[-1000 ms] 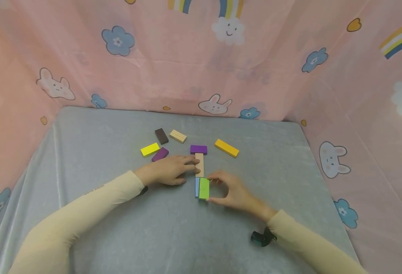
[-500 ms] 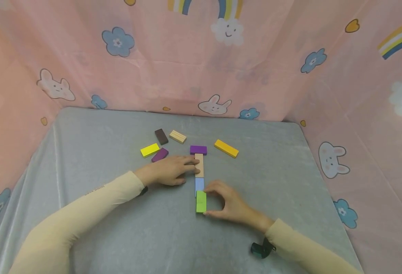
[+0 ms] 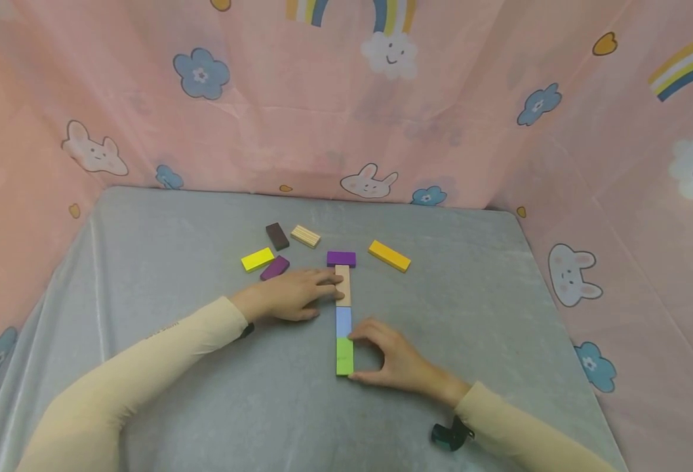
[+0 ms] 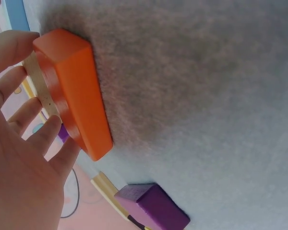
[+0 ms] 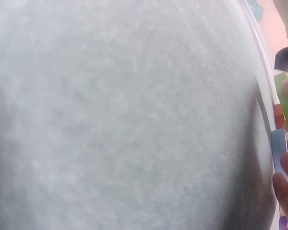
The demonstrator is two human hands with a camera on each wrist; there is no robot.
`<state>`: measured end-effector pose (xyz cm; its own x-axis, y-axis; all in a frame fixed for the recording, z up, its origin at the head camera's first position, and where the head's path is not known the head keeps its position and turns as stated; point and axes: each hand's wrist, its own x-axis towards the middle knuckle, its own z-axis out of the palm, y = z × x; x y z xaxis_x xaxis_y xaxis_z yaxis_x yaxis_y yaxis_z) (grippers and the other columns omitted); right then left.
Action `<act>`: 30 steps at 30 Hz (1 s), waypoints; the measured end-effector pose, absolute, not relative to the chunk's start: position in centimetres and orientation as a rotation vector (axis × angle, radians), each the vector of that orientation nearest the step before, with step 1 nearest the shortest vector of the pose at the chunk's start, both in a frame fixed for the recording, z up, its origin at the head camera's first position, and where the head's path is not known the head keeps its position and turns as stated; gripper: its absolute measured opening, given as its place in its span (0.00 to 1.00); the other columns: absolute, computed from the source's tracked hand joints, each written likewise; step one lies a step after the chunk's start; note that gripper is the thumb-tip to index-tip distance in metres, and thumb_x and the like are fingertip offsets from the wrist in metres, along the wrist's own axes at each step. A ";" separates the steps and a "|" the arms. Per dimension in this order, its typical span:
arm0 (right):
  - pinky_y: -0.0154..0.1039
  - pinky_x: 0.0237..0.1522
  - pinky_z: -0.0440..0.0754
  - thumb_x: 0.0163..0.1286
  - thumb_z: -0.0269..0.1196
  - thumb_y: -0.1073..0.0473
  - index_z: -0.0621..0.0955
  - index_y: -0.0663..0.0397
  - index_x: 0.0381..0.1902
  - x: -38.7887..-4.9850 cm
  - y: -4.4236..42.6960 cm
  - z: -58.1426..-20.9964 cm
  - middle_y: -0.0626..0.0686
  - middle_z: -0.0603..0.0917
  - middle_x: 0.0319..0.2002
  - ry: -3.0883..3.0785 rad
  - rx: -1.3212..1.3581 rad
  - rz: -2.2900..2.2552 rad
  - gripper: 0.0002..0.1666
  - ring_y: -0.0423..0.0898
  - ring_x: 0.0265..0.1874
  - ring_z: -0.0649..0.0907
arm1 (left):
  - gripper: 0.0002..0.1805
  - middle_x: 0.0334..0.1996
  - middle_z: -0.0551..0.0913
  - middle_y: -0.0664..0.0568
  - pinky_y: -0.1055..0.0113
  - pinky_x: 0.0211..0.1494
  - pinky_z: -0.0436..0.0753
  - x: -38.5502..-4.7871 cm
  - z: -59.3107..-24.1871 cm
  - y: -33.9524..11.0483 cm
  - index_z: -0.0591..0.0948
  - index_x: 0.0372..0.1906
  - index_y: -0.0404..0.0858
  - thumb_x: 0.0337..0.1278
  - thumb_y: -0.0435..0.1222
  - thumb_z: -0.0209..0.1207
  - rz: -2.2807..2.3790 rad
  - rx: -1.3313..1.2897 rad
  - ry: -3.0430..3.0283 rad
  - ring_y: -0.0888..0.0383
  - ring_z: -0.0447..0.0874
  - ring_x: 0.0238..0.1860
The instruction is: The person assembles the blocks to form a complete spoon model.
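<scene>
In the head view my right hand [image 3: 408, 364] pinches a green block [image 3: 344, 357] between thumb and fingers at its two ends. The green block lines up with the near end of a blue block [image 3: 343, 321]. Beyond the blue one lies a plain wooden block [image 3: 343, 292], with a purple block [image 3: 341, 259] set crosswise at its far end. My left hand [image 3: 287, 294] has its fingers spread, tips on the plain wooden block. An orange block [image 4: 81, 96] shows beside its fingers in the left wrist view, hidden from the head view.
Left of the row lie a yellow block [image 3: 257, 259], a dark brown block [image 3: 277, 236], a striped wooden block [image 3: 305, 236] and a dark purple piece [image 3: 275, 267]. To the right is a yellow-orange block [image 3: 389, 255]. Grey cloth [image 3: 470, 295] covers the table.
My right hand has brought the green block toward me, from over the blue block's right side to its near end, in line with the row. The left hand has stayed put.
</scene>
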<state>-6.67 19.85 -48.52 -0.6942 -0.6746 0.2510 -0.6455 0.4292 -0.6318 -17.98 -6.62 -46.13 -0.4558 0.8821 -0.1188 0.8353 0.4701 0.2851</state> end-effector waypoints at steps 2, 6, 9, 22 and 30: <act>0.36 0.52 0.82 0.56 0.75 0.45 0.78 0.49 0.55 -6.6 19.8 -48.5 0.45 0.79 0.50 2.619 -1.223 -1.130 0.32 0.41 0.49 0.81 | 0.28 0.77 0.62 0.50 0.49 0.76 0.66 -18.0 -46.1 -6.6 0.70 0.70 0.52 0.66 0.43 0.59 0.263 1.475 2.472 0.48 0.62 0.76; 0.35 0.51 0.83 0.56 0.75 0.45 0.78 0.48 0.54 -6.5 19.9 -48.6 0.45 0.79 0.50 2.618 -1.226 -1.125 0.31 0.40 0.48 0.81 | 0.28 0.77 0.62 0.50 0.49 0.77 0.66 -17.8 -46.0 -6.6 0.70 0.70 0.52 0.66 0.43 0.59 0.261 1.476 2.471 0.48 0.62 0.76; 0.36 0.53 0.83 0.56 0.75 0.44 0.78 0.48 0.54 -6.6 20.0 -48.7 0.45 0.79 0.50 2.622 -1.229 -1.118 0.31 0.40 0.49 0.81 | 0.28 0.76 0.62 0.49 0.49 0.76 0.67 -17.8 -45.9 -6.6 0.71 0.70 0.51 0.65 0.42 0.60 0.275 1.484 2.469 0.47 0.62 0.76; 0.39 0.55 0.82 0.56 0.74 0.42 0.79 0.47 0.54 -6.6 20.1 -49.1 0.45 0.80 0.51 2.650 -1.262 -1.074 0.32 0.39 0.52 0.80 | 0.28 0.76 0.62 0.49 0.49 0.76 0.67 -17.8 -45.9 -6.6 0.71 0.70 0.50 0.66 0.42 0.59 0.288 1.488 2.470 0.47 0.62 0.76; 0.39 0.56 0.82 0.57 0.74 0.42 0.79 0.47 0.55 -6.6 20.1 -49.3 0.45 0.79 0.51 2.655 -1.252 -1.078 0.32 0.39 0.52 0.80 | 0.28 0.76 0.62 0.48 0.48 0.76 0.67 -17.7 -45.8 -6.6 0.71 0.70 0.50 0.65 0.42 0.60 0.294 1.490 2.468 0.47 0.63 0.76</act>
